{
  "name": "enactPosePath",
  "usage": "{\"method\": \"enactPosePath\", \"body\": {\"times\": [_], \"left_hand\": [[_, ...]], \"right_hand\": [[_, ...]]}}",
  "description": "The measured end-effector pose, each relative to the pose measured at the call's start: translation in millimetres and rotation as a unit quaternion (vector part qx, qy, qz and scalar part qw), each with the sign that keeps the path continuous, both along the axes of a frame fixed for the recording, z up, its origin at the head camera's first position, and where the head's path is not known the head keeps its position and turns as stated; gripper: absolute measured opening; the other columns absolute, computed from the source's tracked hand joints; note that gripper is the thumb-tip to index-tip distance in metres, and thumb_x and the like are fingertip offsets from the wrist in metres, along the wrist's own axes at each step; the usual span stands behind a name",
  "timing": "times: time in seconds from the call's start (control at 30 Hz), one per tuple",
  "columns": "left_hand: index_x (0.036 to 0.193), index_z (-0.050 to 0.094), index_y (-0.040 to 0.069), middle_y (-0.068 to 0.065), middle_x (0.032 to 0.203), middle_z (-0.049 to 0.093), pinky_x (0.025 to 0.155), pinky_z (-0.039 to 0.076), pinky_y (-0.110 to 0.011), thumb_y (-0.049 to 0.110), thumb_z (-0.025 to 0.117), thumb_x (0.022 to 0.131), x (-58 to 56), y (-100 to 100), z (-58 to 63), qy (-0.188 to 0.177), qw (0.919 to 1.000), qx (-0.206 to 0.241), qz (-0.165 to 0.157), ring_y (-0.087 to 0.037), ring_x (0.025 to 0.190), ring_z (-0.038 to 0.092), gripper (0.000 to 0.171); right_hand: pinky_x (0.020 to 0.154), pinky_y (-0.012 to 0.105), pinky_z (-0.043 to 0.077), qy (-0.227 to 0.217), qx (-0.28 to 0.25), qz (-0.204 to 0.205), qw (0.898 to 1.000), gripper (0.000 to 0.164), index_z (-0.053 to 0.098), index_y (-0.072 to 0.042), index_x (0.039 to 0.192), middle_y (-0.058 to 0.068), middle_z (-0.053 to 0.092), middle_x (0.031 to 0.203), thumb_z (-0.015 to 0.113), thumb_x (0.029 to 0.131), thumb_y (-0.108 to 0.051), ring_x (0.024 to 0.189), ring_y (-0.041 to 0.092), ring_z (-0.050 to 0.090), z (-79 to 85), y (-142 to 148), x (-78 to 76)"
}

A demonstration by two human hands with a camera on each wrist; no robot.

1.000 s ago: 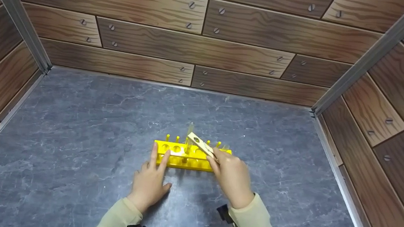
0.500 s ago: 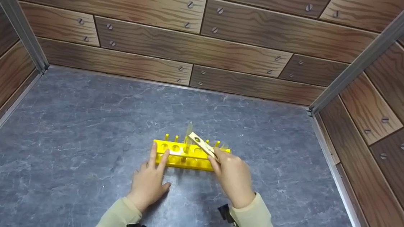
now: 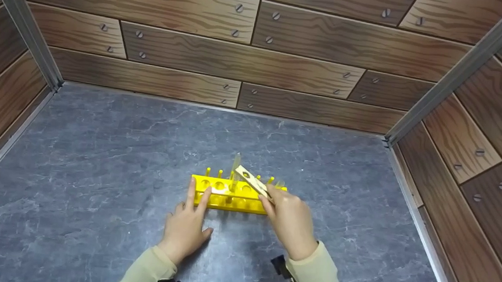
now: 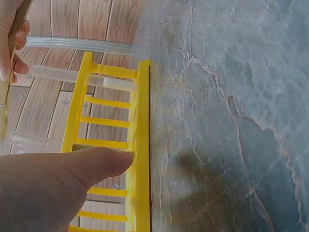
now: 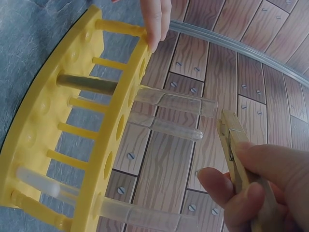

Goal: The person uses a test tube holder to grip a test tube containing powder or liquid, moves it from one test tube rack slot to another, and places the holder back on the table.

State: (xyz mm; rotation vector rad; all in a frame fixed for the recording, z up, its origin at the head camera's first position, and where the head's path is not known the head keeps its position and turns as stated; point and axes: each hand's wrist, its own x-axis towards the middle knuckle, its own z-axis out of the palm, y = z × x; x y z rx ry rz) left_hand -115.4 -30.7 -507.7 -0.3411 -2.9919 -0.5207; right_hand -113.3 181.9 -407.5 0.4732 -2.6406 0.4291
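A yellow test tube rack (image 3: pixel 250 206) stands before me. My left hand (image 3: pixel 184 232) rests extended fingers on its left end; in the left wrist view the thumb (image 4: pixel 108 162) lies over its side. My right hand (image 3: pixel 290 220) grips a wooden test tube holder (image 3: pixel 252 181), its tip beside the tube mouth. In the right wrist view a narrow gap separates that tip from a test tube (image 5: pixel 176 100) with dark contents, seated in a hole. A second test tube (image 5: pixel 164 128), rounded end up, stands behind it. A third test tube (image 5: pixel 145 215) with white contents sits at the rack's right end.
Yellow pegs (image 3: pixel 208 172) rise along the rack's back. Grey marble-patterned tabletop (image 3: pixel 97 156) surrounds the rack. Wood-print panels (image 3: pixel 185 59) close off the back and sides, with metal strips (image 3: pixel 439 79) at the corners.
The wooden test tube holder has shifted slightly to the right relative to the tube. My left hand stays in place on the rack.
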Motion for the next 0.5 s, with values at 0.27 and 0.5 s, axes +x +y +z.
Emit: {"method": "enactPosePath", "body": {"times": [0.27,0.5], "left_hand": [[0.150,0.019,0.017,-0.024,0.153,0.000,0.070,0.050,-0.059,0.044,0.076,0.073,-0.6,-0.1,1.1,-0.003,1.0000,0.000,0.000,-0.044,0.098,0.054,0.099],[0.150,0.020,0.017,-0.024,0.153,0.001,0.070,0.050,-0.058,0.044,0.075,0.073,-0.3,1.7,1.7,-0.006,1.0000,0.000,0.003,-0.044,0.098,0.054,0.099]], "right_hand": [[0.046,0.024,0.047,0.001,-0.005,0.001,1.000,0.021,0.069,-0.004,0.100,0.008,0.069,0.081,0.067,0.087,-0.020,0.056,0.013,0.059,-0.7,0.9,-0.7],[0.054,0.030,0.054,-0.009,-0.003,-0.007,1.000,0.028,0.069,-0.002,0.106,0.012,0.070,0.088,0.066,0.087,-0.022,0.066,0.019,0.066,2.2,2.3,0.0]]}}
